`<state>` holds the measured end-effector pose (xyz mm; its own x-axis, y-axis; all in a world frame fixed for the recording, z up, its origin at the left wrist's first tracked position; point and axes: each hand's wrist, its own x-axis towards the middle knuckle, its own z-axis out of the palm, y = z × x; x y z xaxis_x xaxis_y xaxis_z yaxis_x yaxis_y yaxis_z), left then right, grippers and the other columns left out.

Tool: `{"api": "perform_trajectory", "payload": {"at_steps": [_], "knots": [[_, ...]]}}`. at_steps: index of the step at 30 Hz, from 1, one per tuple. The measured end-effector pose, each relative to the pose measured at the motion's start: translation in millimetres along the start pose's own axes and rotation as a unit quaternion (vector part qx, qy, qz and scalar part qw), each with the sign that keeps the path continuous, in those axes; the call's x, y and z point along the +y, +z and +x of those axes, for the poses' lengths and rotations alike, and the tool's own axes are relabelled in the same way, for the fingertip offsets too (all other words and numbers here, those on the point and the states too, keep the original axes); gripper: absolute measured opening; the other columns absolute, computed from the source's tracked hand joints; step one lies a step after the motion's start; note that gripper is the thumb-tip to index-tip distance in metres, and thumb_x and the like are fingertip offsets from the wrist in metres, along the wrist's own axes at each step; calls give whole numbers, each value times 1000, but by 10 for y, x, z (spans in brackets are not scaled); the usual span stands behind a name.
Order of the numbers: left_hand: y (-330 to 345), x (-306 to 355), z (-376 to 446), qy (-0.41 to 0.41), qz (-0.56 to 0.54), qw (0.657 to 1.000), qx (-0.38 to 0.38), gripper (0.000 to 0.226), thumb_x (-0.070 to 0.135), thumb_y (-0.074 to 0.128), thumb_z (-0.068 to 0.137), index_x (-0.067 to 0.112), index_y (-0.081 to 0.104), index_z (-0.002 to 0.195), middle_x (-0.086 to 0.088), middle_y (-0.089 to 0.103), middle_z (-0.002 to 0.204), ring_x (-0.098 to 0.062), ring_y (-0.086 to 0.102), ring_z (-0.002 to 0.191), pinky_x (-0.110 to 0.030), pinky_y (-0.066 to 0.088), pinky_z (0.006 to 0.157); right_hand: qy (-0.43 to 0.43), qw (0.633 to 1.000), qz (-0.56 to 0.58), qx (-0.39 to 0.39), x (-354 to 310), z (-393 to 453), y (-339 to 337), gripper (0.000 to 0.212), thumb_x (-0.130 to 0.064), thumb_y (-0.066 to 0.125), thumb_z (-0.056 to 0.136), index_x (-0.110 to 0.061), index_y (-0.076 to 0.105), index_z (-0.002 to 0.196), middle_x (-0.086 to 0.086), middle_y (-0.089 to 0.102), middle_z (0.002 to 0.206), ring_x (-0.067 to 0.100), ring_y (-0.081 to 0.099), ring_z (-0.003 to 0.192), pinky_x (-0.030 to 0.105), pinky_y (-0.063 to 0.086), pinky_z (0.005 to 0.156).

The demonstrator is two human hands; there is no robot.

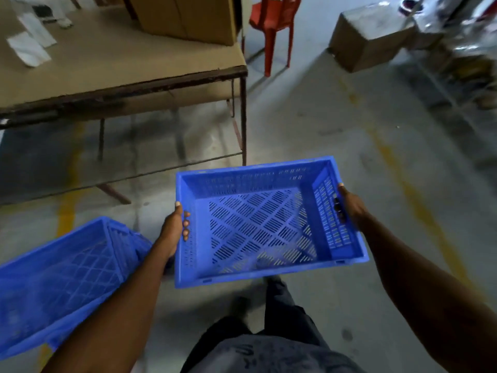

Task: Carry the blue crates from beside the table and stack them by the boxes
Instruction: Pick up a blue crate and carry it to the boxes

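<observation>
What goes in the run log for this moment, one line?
phase: carrying | hands: left and right grip crate by its ends | crate: empty, off floor | second crate: left, on floor | table: ahead-left

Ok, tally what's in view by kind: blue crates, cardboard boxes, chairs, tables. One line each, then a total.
Blue crates: 2 (held crate, crate on the floor)
Cardboard boxes: 2 (box on the table, box on the floor)
Red plastic chairs: 1
Tables: 1
Total: 6
</observation>
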<state>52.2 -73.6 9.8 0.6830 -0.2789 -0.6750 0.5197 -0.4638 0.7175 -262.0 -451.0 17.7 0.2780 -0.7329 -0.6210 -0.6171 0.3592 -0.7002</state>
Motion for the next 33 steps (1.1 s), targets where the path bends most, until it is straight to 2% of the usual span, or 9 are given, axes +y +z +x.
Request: {"api": "perform_trajectory", "payload": {"at_steps": [3,7,12,18,22,26,33], "knots": [[124,247,-168,29,55,996,-59,56,69,36,93,17,50,81,2,37,56,-16,31,39,-28,31,44,36,996,75,38,478,-584,-271,62,-72,41,90,-12,58,83,5,44,59,17,34,42,22,28,44],[568,436,-460,66,135,981,-125,51,66,38,95,19,47,77,2,35,57,-14,30,38,-24,26,43,59,980,152,116,1253,-1500,-588,62,-72,36,91,-14,57,84,4,42,61,16,34,44,22,29,45],[1432,419,-889,99,249,934,-235,49,66,37,94,22,46,76,3,34,59,-12,28,36,-21,24,41,118,927,267,237,2248,-2773,-765,60,-70,33,93,-17,59,83,3,49,63,16,40,47,24,32,48],[2424,-131,-1876,145,352,847,-371,48,64,34,96,22,46,76,2,34,58,-11,27,34,-18,24,41,149,827,386,380,3394,-4276,-711,55,-66,33,96,-21,52,71,-3,43,48,10,37,35,23,26,43],[2805,-752,-2698,161,410,785,-436,50,67,37,94,22,49,75,3,37,55,-12,28,35,-19,23,43,179,745,449,459,4192,-5301,-522,50,-64,35,97,-20,49,76,0,39,55,17,42,41,22,29,43],[2926,-1567,-3696,170,445,707,-523,51,69,38,92,23,47,72,5,36,50,-11,25,34,-19,20,42,191,658,514,517,4970,-6467,-189,48,-60,36,98,-17,49,81,2,38,61,18,35,45,23,28,46],[2781,-3333,-5399,189,497,586,-612,53,71,41,90,22,48,70,2,38,55,-11,26,35,-16,21,40,227,515,558,609,6175,-8490,611,46,-59,39,98,-16,53,86,1,40,60,16,33,46,24,26,47]]}}
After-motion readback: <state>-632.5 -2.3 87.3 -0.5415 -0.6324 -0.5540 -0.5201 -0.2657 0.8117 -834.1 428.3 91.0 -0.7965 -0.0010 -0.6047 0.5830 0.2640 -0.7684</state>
